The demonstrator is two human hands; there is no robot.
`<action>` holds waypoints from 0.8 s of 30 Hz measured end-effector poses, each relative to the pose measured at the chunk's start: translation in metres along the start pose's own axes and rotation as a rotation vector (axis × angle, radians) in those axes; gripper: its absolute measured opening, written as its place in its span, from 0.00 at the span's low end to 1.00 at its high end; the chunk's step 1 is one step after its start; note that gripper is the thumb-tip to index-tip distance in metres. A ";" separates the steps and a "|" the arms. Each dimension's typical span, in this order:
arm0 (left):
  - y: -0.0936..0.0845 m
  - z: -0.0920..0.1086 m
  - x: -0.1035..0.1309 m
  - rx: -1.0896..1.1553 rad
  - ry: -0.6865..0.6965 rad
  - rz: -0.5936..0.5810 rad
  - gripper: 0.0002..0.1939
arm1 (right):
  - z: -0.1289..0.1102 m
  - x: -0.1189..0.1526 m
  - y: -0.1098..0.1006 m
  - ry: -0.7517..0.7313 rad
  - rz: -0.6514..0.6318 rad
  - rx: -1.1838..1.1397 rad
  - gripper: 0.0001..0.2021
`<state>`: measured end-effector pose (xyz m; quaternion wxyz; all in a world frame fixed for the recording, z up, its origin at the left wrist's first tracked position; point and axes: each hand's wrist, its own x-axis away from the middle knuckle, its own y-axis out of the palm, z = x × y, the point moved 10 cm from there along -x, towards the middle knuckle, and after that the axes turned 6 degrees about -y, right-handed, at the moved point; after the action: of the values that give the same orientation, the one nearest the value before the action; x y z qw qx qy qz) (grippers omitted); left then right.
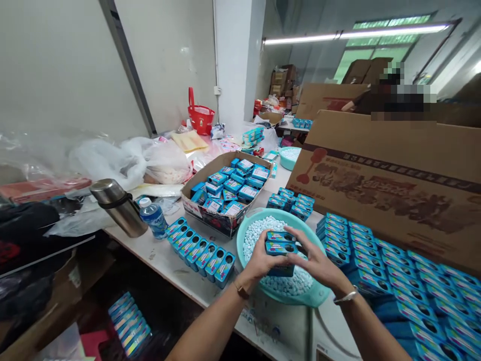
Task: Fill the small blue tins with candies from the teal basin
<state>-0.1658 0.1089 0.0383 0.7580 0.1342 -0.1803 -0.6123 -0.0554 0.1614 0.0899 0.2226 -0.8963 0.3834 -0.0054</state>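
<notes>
Two small blue boxes [280,247] with round dark holes are held side by side above a turquoise basin [317,296]. My left hand [259,258] grips them from the left, its fingers wrapped round their side. On the right, my right hand [313,260] has its fingers and thumb against the boxes' right end. Small pale blue pellets [259,233] fill the basin under the hands. A row of similar blue boxes [201,253] stands left of the basin, and many more blue boxes [391,276] are lined up on the right.
A carton [210,216] of blue boxes sits behind the basin. A steel flask [119,208] and a water bottle [153,218] stand at the left edge. A large cardboard sheet [387,185] rises at the right. Further back is a person [361,103], partly blurred.
</notes>
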 end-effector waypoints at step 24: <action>0.007 -0.056 0.080 -1.231 0.401 -0.096 0.19 | 0.016 -0.154 -0.081 0.085 0.309 0.113 0.44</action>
<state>-0.1204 0.0310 -0.0008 0.6871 -0.2053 0.3548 -0.5999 -0.1058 0.3230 0.1333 0.2545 -0.8117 0.5249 -0.0304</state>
